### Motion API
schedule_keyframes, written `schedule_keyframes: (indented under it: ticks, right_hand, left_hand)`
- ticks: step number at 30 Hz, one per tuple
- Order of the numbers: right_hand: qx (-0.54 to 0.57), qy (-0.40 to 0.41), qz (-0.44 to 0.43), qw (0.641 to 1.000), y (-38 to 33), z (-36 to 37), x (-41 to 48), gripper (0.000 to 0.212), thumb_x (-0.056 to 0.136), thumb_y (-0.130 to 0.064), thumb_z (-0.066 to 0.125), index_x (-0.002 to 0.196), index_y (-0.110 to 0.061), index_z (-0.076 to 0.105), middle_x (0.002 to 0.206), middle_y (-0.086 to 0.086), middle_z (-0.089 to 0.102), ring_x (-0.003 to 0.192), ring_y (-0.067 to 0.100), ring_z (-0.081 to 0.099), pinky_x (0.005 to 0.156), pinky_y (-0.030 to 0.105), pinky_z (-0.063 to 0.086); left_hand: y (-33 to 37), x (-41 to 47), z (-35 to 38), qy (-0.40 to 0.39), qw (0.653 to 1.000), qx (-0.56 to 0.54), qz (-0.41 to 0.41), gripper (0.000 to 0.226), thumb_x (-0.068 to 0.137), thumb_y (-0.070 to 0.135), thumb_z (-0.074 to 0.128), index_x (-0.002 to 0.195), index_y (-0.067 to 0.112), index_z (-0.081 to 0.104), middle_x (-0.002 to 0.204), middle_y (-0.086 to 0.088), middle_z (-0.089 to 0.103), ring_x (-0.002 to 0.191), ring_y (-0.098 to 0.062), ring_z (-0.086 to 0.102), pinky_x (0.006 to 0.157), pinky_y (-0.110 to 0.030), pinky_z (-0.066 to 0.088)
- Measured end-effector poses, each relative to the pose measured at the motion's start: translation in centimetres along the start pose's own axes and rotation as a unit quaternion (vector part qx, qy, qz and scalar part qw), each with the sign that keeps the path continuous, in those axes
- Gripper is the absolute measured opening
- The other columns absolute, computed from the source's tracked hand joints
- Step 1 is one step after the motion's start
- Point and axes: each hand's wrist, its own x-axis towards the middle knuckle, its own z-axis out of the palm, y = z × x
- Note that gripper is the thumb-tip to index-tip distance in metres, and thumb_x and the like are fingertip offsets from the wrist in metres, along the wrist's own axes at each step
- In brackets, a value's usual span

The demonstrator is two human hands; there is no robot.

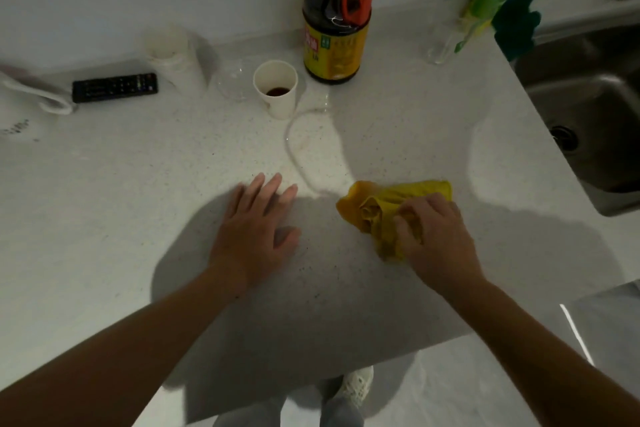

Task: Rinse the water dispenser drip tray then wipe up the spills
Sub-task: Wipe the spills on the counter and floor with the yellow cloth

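Gripping a bunched yellow cloth point(372, 213), the right hand point(434, 236) is pressing it onto the pale speckled countertop point(138, 201), fingers curled over the near end of the wad. The cloth is sitting toward the front right of the counter, just below the lower tip of a clear spill point(313, 149) whose shiny outline is running back toward the cups. The left hand point(254, 229) is resting flat on the counter beside the cloth, fingers straight and spread, holding nothing; its fingertips are lying close to the spill's left edge. At the far end of the spill a white paper cup point(277, 94) is standing upright with a little dark liquid in its bottom, an empty clear cup point(233, 80) just to its left. Behind them a dark sauce bottle point(334, 45) with a yellow label and a red-orange handle is standing near the wall. Farther left a black remote control point(114, 87) is lying flat, with a white jar point(171, 48) behind it. To the right, a clear bottle point(445, 28) is standing near the counter's edge, and a green rag point(516, 24) is hanging over the rim of the steel sink point(588, 104).
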Motion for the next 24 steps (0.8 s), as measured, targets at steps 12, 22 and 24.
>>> schedule_keyframes:
  ticks: [12, 22, 24]
  right_hand:
    - [-0.169, -0.185, -0.081, 0.965, -2.6, 1.6, 12.1, 0.081, 0.095, -0.035, 0.043, 0.164, -0.008, 0.012, 0.175, 0.011, 0.003, 0.160, 0.028, -0.003, 0.128, 0.049, -0.004]
    - [-0.200, -0.164, -0.297, 0.919, 3.4, 1.2, 8.7, 0.070, 0.107, -0.046, 0.028, 0.164, -0.007, 0.017, 0.173, 0.015, 0.014, 0.160, 0.033, 0.006, 0.128, 0.057, 0.011]
    - [-0.212, -0.158, -0.283, 0.922, 4.4, 0.9, 5.1, 0.075, 0.106, -0.052, 0.026, 0.165, -0.007, 0.015, 0.173, 0.016, 0.014, 0.160, 0.033, 0.006, 0.125, 0.061, 0.018]
  left_hand:
    - [-0.1, 0.0, 0.5, 0.005, 1.000, -0.002, -0.005, 0.075, 0.097, 0.062, 0.040, 0.163, 0.030, 0.025, 0.170, -0.005, 0.025, 0.160, -0.030, 0.015, 0.129, -0.054, 0.012]
    - [-0.2, 0.1, 0.5, 0.007, 1.000, -0.006, -0.001, 0.079, 0.095, 0.062, 0.045, 0.163, 0.027, 0.027, 0.168, -0.008, 0.030, 0.158, -0.033, 0.020, 0.128, -0.056, 0.016]
    - [-0.2, 0.1, 0.3, 0.003, 1.000, -0.010, 0.001, 0.080, 0.094, 0.062, 0.045, 0.163, 0.027, 0.026, 0.168, -0.009, 0.029, 0.158, -0.033, 0.020, 0.128, -0.057, 0.015]
